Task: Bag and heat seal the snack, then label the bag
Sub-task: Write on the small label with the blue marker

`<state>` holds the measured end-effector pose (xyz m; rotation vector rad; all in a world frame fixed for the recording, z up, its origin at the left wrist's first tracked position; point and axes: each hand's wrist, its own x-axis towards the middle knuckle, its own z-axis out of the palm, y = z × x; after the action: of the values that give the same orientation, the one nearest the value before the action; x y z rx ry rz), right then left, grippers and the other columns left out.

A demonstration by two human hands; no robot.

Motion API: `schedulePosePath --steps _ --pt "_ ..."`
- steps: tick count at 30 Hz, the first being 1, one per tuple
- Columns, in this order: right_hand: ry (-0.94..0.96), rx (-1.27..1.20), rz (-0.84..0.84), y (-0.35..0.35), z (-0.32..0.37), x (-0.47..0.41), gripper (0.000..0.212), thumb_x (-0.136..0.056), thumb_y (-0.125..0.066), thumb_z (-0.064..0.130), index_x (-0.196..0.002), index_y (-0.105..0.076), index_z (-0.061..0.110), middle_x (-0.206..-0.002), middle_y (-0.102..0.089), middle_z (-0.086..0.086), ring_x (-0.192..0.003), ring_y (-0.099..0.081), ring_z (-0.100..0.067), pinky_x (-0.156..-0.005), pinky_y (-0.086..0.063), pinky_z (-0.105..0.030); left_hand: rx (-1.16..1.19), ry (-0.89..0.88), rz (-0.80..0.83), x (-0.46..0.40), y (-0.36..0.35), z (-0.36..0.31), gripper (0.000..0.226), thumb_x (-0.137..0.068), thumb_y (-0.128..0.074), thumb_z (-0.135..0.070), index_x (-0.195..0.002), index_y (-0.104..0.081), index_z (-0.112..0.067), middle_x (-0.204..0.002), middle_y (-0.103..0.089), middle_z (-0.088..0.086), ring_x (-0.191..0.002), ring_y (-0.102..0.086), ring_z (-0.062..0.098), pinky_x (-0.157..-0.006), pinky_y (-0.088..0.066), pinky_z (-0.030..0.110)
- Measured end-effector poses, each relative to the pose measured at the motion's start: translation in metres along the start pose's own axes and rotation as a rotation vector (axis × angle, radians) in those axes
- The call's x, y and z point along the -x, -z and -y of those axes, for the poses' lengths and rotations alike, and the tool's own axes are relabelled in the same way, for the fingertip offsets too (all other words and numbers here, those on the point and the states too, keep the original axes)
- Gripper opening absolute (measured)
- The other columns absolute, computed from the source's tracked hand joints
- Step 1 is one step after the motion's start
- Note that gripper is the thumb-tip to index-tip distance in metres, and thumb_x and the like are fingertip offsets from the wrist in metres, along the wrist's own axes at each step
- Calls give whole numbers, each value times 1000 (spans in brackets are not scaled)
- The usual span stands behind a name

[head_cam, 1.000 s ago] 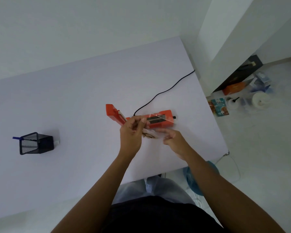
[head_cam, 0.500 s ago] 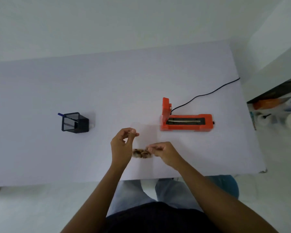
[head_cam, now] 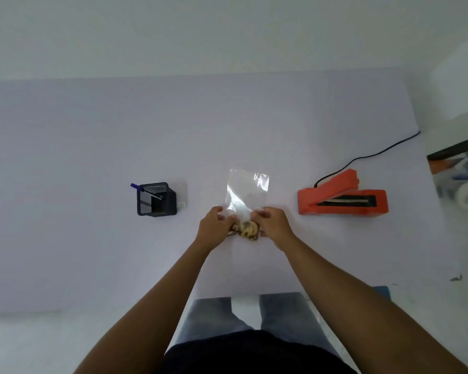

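A clear plastic bag (head_cam: 247, 188) lies on the white table (head_cam: 92, 238) with its far end pointing away from me. A brown speckled snack (head_cam: 247, 229) sits at its near end, between my hands. My left hand (head_cam: 212, 225) pinches the bag's near left side with curled fingers. My right hand (head_cam: 273, 224) grips the bag's near right side beside the snack. An orange heat sealer (head_cam: 343, 199) stands to the right with its lid raised.
A black mesh pen holder (head_cam: 156, 198) with a blue pen stands left of the bag, a small white item beside it. The sealer's black cord (head_cam: 368, 156) runs to the table's right edge. Clutter lies on the floor at far right.
The bag and both hands have come away from the sealer toward the table's middle. The bag now lies flat, stretched away from me. The camera view has swung left.
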<state>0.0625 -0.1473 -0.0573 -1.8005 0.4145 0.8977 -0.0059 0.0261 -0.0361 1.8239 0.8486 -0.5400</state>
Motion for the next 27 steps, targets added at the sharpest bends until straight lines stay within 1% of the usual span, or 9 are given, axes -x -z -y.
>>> schedulePosePath --steps 4,6,8,10,13,18,21,23,27 --pt "64 140 -179 -11 2 -5 13 -82 -79 25 -87 -76 15 -81 -74 -2 -77 -70 -20 -76 -62 -46 -52 -8 61 -8 5 -1 63 -91 -62 -47 -141 -46 -12 -129 -61 10 -116 -58 26 -100 -47 37" --pt "88 208 -253 -15 6 0 18 -84 -75 29 -90 -72 12 -82 -70 1 -82 -67 -21 -73 -57 -35 -79 -19 93 -8 8 -1 65 -92 -62 -47 -143 -45 -11 -132 -59 11 -119 -56 26 -100 -46 36" --pt "86 257 -305 -19 9 6 30 -91 -69 30 -110 -68 7 -97 -68 -2 -96 -64 -22 -78 -48 -26 -97 -27 122 -7 13 -2 67 -91 -61 -50 -143 -44 -11 -134 -58 10 -121 -55 27 -102 -46 38" --pt "114 291 -373 -24 13 12 47 -95 -65 31 -134 -57 5 -126 -63 -9 -118 -59 -24 -96 -47 -31 -115 -63 122 -1 24 -3 65 -92 -61 -50 -142 -46 -12 -134 -58 8 -120 -56 25 -99 -46 35" --pt "289 263 -420 -40 28 24 36 -96 -63 24 -129 -60 10 -126 -63 -5 -113 -61 -21 -95 -49 -31 -88 -182 2 13 51 -6 46 -94 -61 -41 -130 -56 -13 -122 -63 2 -100 -61 16 -87 -49 28" --pt "539 290 -190 -97 69 45 10 -95 -65 19 -101 -73 16 -95 -69 9 -77 -62 -6 -67 -48 -14 66 -314 -386 42 120 2 10 -96 -61 -31 -95 -63 -20 -84 -65 -7 -73 -61 9 -64 -50 20" --pt "646 373 -57 -138 92 50 10 -94 -65 20 -96 -73 15 -91 -71 6 -74 -62 -10 -67 -47 -13 95 -268 -543 42 159 24 10 -95 -60 -29 -88 -60 -22 -79 -64 -7 -72 -61 12 -63 -48 24" --pt "695 448 19 -164 109 52 10 -94 -66 22 -95 -73 15 -89 -72 4 -72 -63 -14 -68 -52 -22 60 -192 -550 34 176 42 14 -95 -60 -36 -93 -60 -22 -84 -66 -5 -75 -62 16 -64 -48 26" --pt "771 727 106 -206 126 43 16 -94 -60 22 -95 -74 13 -92 -72 -5 -80 -63 -20 -74 -57 -37 -109 -87 -359 13 186 68 33 -95 -59 -43 -117 -61 -18 -99 -70 1 -85 -64 17 -74 -53 32"
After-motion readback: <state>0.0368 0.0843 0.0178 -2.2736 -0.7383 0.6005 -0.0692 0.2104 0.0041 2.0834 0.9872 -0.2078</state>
